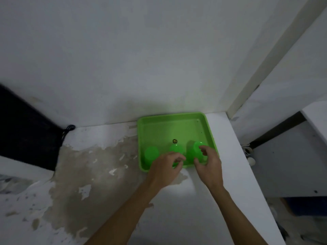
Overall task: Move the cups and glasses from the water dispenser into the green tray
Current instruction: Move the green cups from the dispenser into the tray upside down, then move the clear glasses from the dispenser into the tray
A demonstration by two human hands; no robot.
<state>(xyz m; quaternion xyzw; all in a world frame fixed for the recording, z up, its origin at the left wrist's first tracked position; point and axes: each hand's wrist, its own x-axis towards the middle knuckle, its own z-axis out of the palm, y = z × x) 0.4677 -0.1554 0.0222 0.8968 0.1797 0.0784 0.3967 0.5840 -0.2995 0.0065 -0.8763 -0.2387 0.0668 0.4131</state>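
Observation:
A green tray (169, 124) lies on the white counter against the wall. Three green cups stand upside down along its near side: a left cup (150, 153), a middle cup (176, 148) and a right cup (193, 151). My left hand (165, 167) hovers over the tray's near rim, its curled fingers at the base of the middle cup. My right hand (209, 163) wraps around the right cup, thumb and fingers on its sides. A small dark round mark (174, 141) shows on the tray floor behind the middle cup.
The counter (177, 200) has a worn, peeling patch (85, 174) to the left of the tray. Its right edge drops off beside the tray toward a lower white cabinet (292, 156). A dark object with a cord (26, 129) sits at the far left.

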